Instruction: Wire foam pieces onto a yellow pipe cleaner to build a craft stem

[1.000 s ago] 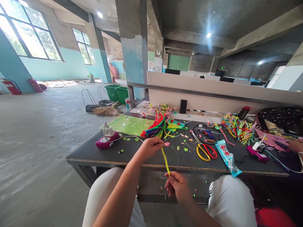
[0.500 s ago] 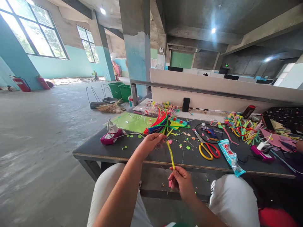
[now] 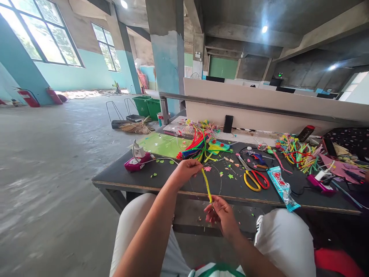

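Observation:
A fuzzy yellow pipe cleaner (image 3: 206,185) stretches slantwise between my two hands, in front of the table's near edge. My left hand (image 3: 188,170) pinches its upper end between thumb and fingertips. Lower down and to the right, my right hand (image 3: 221,215) has thumb and forefinger closed on the bottom end, the other fingers curled loosely. A thin clear strand or wire curves beside the pipe cleaner; where its ends go I cannot tell. Beyond my left hand lies a pink paper star (image 3: 207,168) on the dark table (image 3: 161,181).
Scissors (image 3: 255,179) with yellow and red handles and a blue wrapper (image 3: 281,187) lie right of my hands. Bundled pipe cleaners (image 3: 196,146) sit behind, with a blue glue gun (image 3: 258,157) farther right. A purple power strip (image 3: 138,162) stands left. Paper scraps are scattered about.
My left hand has come onto the upper end of the yellow pipe cleaner, which stood free of it before. My right hand keeps the lower end. The view has shifted slightly.

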`<action>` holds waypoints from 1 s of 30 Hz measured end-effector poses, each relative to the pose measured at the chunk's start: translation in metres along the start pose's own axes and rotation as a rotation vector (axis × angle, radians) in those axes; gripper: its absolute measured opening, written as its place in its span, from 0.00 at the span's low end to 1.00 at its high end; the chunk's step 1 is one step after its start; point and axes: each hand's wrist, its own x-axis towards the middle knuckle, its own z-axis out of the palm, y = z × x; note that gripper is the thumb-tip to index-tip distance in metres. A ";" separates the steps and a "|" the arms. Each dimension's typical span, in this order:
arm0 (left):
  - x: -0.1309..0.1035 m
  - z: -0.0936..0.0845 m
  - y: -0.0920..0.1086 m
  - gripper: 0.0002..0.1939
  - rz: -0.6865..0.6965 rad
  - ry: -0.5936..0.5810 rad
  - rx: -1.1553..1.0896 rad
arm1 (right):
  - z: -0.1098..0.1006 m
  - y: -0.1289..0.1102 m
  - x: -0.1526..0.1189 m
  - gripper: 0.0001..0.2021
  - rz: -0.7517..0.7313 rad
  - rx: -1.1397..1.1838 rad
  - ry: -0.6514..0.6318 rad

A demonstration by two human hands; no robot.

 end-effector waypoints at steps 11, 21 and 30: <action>0.003 -0.006 -0.010 0.15 -0.029 0.095 -0.073 | -0.001 0.012 0.005 0.13 -0.003 -0.111 0.100; 0.003 0.002 -0.005 0.14 -0.084 0.185 -0.136 | 0.000 0.007 0.005 0.13 0.019 -0.094 0.097; 0.002 0.003 -0.003 0.17 -0.066 0.255 -0.083 | 0.001 0.009 0.005 0.13 0.029 -0.076 0.141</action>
